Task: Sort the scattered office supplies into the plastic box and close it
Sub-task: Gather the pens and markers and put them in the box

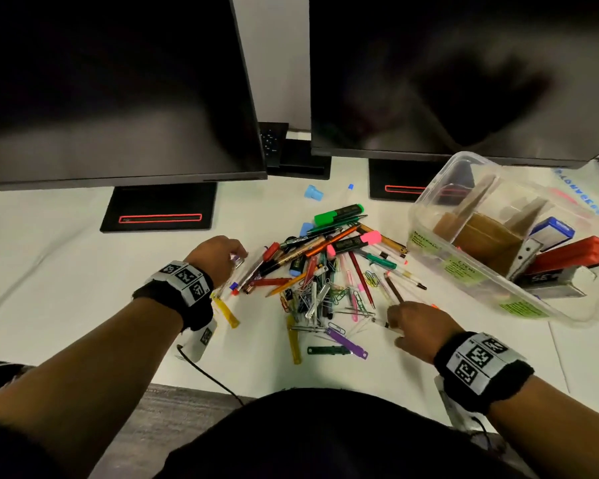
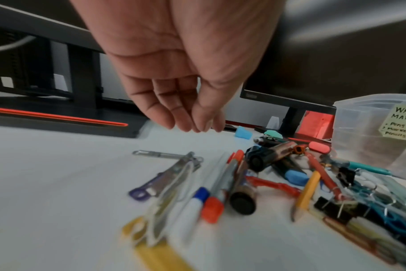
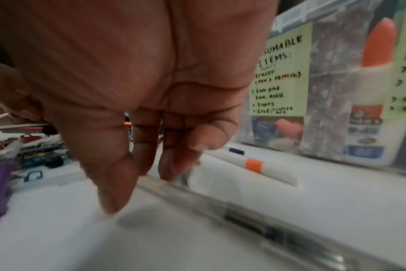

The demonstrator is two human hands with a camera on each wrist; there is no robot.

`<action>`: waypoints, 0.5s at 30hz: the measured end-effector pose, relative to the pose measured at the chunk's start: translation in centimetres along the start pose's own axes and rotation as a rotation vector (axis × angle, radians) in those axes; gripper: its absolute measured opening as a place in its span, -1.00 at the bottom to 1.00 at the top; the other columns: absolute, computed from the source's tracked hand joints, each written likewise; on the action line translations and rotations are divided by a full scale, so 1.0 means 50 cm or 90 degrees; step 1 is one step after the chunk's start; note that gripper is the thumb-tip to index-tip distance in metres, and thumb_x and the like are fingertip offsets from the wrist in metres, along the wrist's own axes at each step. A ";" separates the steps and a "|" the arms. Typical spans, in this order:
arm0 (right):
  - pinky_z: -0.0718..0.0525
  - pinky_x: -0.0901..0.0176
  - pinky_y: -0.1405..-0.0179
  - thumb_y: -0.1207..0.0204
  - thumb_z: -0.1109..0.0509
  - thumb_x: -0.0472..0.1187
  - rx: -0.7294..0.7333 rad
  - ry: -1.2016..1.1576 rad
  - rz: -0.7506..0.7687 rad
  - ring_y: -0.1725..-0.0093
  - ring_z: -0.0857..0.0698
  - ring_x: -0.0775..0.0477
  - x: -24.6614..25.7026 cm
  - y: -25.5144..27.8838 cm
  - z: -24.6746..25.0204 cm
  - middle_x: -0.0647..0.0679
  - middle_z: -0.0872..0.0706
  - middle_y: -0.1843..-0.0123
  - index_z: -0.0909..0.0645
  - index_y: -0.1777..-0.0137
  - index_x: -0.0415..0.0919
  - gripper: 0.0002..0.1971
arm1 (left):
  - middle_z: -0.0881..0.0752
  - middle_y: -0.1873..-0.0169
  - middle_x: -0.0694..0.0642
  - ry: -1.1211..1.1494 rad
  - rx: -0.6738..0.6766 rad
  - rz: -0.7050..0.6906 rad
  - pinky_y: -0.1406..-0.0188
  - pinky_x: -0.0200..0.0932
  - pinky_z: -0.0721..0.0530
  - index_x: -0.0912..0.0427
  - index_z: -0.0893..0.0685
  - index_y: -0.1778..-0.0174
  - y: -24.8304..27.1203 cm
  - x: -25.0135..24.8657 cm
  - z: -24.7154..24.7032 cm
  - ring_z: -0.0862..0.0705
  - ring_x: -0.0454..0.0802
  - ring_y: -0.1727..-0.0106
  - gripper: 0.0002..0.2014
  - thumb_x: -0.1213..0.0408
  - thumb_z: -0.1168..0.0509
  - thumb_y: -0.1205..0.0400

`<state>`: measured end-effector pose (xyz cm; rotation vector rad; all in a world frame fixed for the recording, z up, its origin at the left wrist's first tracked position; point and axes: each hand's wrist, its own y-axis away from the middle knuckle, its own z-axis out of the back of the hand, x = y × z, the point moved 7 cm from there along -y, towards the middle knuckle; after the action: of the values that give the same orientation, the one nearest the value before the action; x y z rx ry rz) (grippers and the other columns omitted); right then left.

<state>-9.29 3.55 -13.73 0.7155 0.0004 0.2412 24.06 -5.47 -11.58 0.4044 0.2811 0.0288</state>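
Note:
A pile of pens, markers and clips (image 1: 325, 271) lies in the middle of the white desk. To its right stands the clear plastic box (image 1: 464, 157) with no lid on it, holding cardboard dividers, a red stapler (image 1: 567, 257) and green labels. My left hand (image 1: 237, 257) hovers over the pile's left edge, above a metal fastener (image 2: 169, 174); its fingers (image 2: 197, 124) hang relaxed and hold nothing. My right hand (image 1: 393, 316) is at the pile's near right side. Its fingertips (image 3: 169, 174) point down and touch a clear pen (image 3: 243, 214) lying on the desk.
Two dark monitors (image 1: 118, 98) on black stands (image 1: 159, 209) overhang the back of the desk. A blue cap (image 1: 313, 193) lies behind the pile. A white pen with an orange band (image 3: 255, 165) lies by the box wall (image 3: 332, 73). The desk's front edge is near my body.

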 end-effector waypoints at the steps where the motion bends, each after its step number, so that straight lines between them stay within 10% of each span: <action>1: -0.53 0.15 0.07 -0.48 -0.31 -0.21 0.006 -0.013 -0.008 -0.04 -0.61 -0.10 -0.004 -0.001 -0.007 -0.06 -0.60 -0.06 -0.51 0.02 0.00 -0.88 | -0.65 -0.18 0.14 -0.002 0.004 0.012 -0.19 -0.10 -0.56 0.06 -0.69 -0.19 0.003 0.013 0.000 -0.64 0.13 -0.20 -0.71 0.39 -0.21 -0.61; 4: -0.47 0.18 0.20 -0.49 -0.26 -0.28 -0.015 -0.076 -0.043 0.15 -0.54 -0.08 -0.021 -0.017 -0.015 -0.02 -0.54 0.14 -0.32 0.33 0.08 -0.73 | -0.66 -0.18 0.14 -0.006 0.017 0.032 -0.15 -0.10 -0.56 0.05 -0.70 -0.15 0.013 0.045 -0.010 -0.65 0.12 -0.16 -0.78 0.28 -0.27 -0.61; 15: -0.58 0.09 -0.10 -0.50 -0.27 -0.44 -0.262 -0.190 -0.060 -0.07 -0.66 -0.31 -0.023 -0.057 0.053 -0.24 -0.65 -0.09 -0.67 -0.03 -0.26 -0.79 | -0.60 -0.20 0.16 0.010 -0.007 0.034 -0.24 -0.10 -0.55 0.11 -0.63 -0.21 0.019 0.048 -0.033 -0.61 0.12 -0.23 -0.76 0.28 -0.21 -0.64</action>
<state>-9.54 -0.50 -13.70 0.3339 -0.2918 0.0383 25.94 -3.74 -13.28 0.4001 0.2854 0.0864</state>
